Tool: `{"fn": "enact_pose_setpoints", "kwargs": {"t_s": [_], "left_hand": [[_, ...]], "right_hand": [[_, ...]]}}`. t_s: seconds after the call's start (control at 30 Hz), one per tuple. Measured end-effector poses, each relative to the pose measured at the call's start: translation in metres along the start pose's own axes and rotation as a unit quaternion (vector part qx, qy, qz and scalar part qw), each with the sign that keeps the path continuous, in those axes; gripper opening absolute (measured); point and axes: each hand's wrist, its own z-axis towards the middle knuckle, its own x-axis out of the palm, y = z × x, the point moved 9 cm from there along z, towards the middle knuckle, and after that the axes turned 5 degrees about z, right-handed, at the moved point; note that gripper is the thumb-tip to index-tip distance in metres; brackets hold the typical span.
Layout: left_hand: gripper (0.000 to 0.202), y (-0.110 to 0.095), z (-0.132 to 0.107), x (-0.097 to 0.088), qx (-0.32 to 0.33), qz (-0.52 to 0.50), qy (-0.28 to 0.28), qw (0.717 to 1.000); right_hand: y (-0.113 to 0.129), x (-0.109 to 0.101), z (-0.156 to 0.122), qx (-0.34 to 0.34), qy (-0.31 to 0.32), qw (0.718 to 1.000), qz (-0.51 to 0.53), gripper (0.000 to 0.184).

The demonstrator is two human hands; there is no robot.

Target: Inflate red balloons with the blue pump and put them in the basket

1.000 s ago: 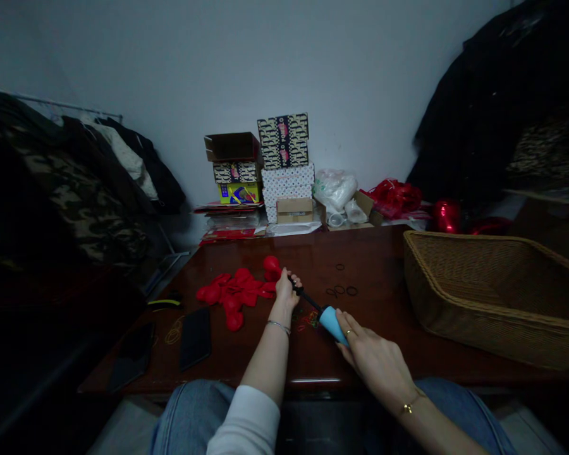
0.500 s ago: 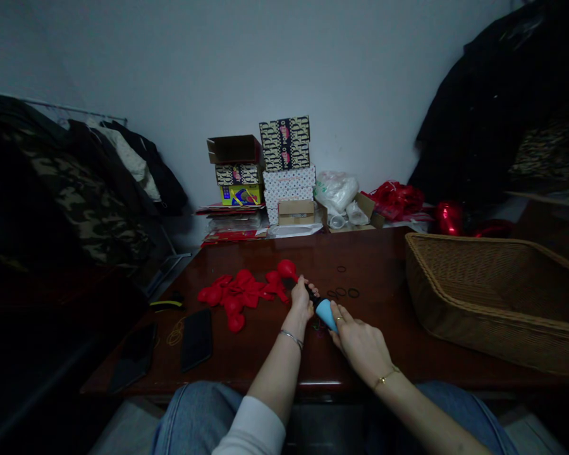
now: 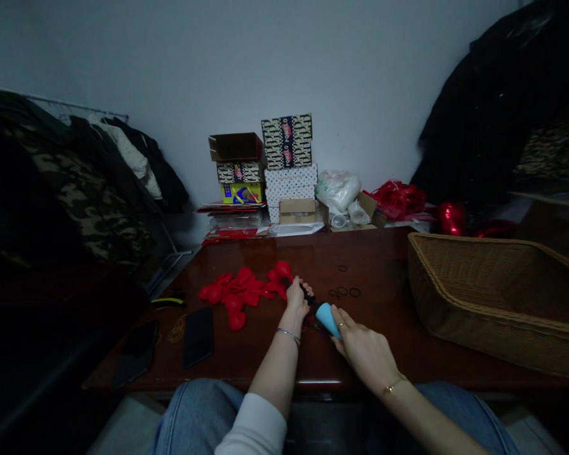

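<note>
My left hand (image 3: 298, 294) is closed round the black end of a balloon pump, at the neck of a red balloon (image 3: 283, 269) that is slightly rounded out. The fingers hide how the neck sits on the nozzle. My right hand (image 3: 358, 335) grips the pump's light blue body (image 3: 328, 319), which points up and left toward my left hand. To the left lies a heap of limp red balloons (image 3: 246, 287). Several dark rings (image 3: 342, 291) rest on the table just beyond the pump.
A large wicker basket (image 3: 497, 322) stands on the right of the brown table (image 3: 360, 253). Phone-like black slabs (image 3: 198, 338), yellow rubber bands (image 3: 177, 328) and a yellow-edged tool (image 3: 167, 300) lie at the left. Stacked boxes (image 3: 289, 183) and plastic bags (image 3: 339, 189) line the wall.
My left hand has shifted slightly left with the balloon. A wider dark gap now shows between it and the pump's blue body, which my right hand still grips.
</note>
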Motion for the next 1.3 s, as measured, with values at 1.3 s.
{"fn": "enact_pose_setpoints", "kwargs": {"t_s": [1.3], "left_hand": [[0.024, 0.01, -0.003, 0.005, -0.007, 0.019, 0.016, 1.0]], "right_hand": [[0.002, -0.002, 0.012, 0.007, 0.003, 1.0, 0.008, 0.053]]}}
